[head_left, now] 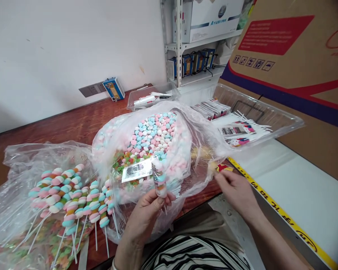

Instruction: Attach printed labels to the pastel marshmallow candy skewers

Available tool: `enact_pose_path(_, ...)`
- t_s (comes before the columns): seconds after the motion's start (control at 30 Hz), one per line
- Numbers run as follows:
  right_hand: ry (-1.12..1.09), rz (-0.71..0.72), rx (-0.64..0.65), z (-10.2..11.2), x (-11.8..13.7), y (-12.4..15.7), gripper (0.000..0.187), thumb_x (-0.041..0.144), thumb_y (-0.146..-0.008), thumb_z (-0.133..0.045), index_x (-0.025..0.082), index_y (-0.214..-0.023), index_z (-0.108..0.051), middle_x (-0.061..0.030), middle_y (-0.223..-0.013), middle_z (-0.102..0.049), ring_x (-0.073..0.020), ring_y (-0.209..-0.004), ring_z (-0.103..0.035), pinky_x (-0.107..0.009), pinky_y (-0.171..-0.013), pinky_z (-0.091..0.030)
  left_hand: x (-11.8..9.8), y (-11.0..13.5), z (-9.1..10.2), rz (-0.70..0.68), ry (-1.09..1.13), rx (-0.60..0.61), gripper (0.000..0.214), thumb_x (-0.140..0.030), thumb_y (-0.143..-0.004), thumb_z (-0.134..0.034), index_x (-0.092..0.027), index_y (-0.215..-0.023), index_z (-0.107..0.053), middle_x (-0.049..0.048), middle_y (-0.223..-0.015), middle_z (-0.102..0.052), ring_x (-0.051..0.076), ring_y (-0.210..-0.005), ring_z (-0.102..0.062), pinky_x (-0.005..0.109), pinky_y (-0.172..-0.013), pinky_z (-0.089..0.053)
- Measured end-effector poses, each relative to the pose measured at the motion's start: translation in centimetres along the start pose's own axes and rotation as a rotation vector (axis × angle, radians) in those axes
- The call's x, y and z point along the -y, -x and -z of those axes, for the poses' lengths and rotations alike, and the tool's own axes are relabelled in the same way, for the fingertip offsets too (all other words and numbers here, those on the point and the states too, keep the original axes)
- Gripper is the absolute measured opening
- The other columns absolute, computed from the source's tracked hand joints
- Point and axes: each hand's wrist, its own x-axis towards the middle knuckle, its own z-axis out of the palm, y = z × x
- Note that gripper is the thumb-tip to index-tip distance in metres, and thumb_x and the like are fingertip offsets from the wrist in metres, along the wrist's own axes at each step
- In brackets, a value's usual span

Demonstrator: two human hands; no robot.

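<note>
My left hand (pixel 153 206) grips a marshmallow skewer (pixel 159 178) by its lower end, and the skewer stands upright in a clear printed wrapper. Behind it, a large clear plastic bag (pixel 183 116) lies open, filled with loose pink, blue and white marshmallows (pixel 154 131) and ring-shaped gummies (pixel 121 161). A white printed packet (pixel 137 170) rests over the bag's contents. To the right, my right hand (pixel 235 187) is closed, its fingertips at a small red-and-yellow piece (pixel 224 167) by the bag's edge. What those fingers hold, if anything, is hidden.
Several finished marshmallow skewers (pixel 70 195) lie on another plastic bag (pixel 17 161) at the left. A clear tray (pixel 281 118) holds printed wrappers and white sticks. Behind are a smaller tray (pixel 132 99), a blue device (pixel 114 89), a shelf (pixel 178 47) and a big carton (pixel 281 67).
</note>
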Motion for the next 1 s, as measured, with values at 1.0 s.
enact_pose_path(1.0, -0.102, 0.115, 0.586, -1.8, 3.4, 1.5, 0.02, 0.03, -0.097, -0.046, 0.023, -0.078, -0.051, 0.0007, -0.074, -0.059, -0.0153, -0.066, -0.055, -0.026, -0.061, -0.041, 0.1, -2.6, 1.2, -0.36, -0.571, -0.49, 0.018, -0.034, -0.085, -0.062, -0.02, -0.085, -0.073, 0.0006, -0.068, -0.057, 0.016, -0.066, -0.049, 0.026, -0.062, -0.035)
